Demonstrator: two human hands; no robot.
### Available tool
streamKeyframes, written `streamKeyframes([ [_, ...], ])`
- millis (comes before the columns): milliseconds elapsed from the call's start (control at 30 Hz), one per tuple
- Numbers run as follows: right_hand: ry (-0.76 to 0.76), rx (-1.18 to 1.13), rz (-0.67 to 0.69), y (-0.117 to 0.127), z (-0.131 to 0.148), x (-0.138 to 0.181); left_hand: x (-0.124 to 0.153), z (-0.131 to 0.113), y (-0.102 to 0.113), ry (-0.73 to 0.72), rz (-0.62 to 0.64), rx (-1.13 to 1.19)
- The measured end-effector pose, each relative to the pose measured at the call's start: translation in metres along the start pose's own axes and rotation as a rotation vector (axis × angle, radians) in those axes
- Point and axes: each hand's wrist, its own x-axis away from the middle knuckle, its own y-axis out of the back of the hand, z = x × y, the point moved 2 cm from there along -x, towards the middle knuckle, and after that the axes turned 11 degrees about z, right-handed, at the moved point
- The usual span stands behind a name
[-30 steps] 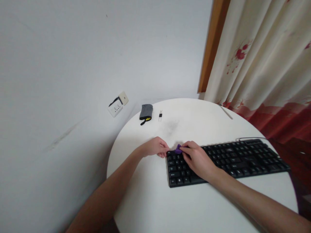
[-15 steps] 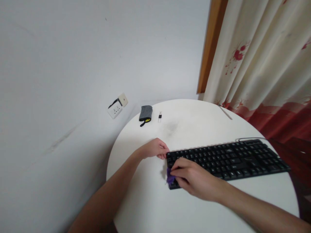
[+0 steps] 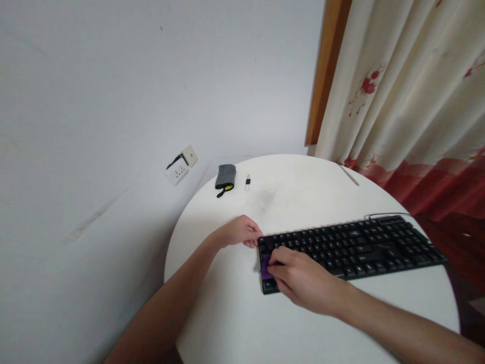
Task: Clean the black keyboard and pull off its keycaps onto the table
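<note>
A black full-size keyboard [image 3: 341, 250] lies slightly aslant on the white round table [image 3: 227, 313]. The closed fingers of my left hand [image 3: 242, 231] grip its far left corner. Over the keyboard's left end, my right hand [image 3: 299, 273] pinches a small purple piece [image 3: 266, 268] between thumb and fingers. This piece sits against the keys along the left edge. Whether it is a cloth or a brush I cannot tell, since my fingers cover part of it. My right hand also hides several keys.
Farther back stand a folded grey cloth [image 3: 226, 177] with a black loop and a small black-and-metal tool [image 3: 247, 182]. A thin stick [image 3: 348, 174] lies near the table's far right edge. Wall sockets [image 3: 177, 171] are at left, a curtain [image 3: 397, 116] at right. The keyboard's cable [image 3: 382, 213] loops behind it.
The purple piece went from sticking out past the keyboard's left edge to sitting flatter on the keys. My right hand shifted very little; the left stays at the corner.
</note>
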Motion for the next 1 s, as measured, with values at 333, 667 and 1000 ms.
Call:
streamKeyframes([
  [333, -0.248, -0.062, -0.269, 0.018, -0.041, 0.005, 0.000, 0.002, -0.001, 0.003, -0.003, -0.001],
  [667, -0.079, 0.042, 0.062, 0.011, -0.010, 0.010, 0.000, 0.002, 0.000, 0.001, 0.006, -0.009],
  [1000, -0.071, -0.155, -0.108, 0.018, -0.022, 0.008, 0.000, 0.001, 0.000, 0.005, 0.005, -0.020],
])
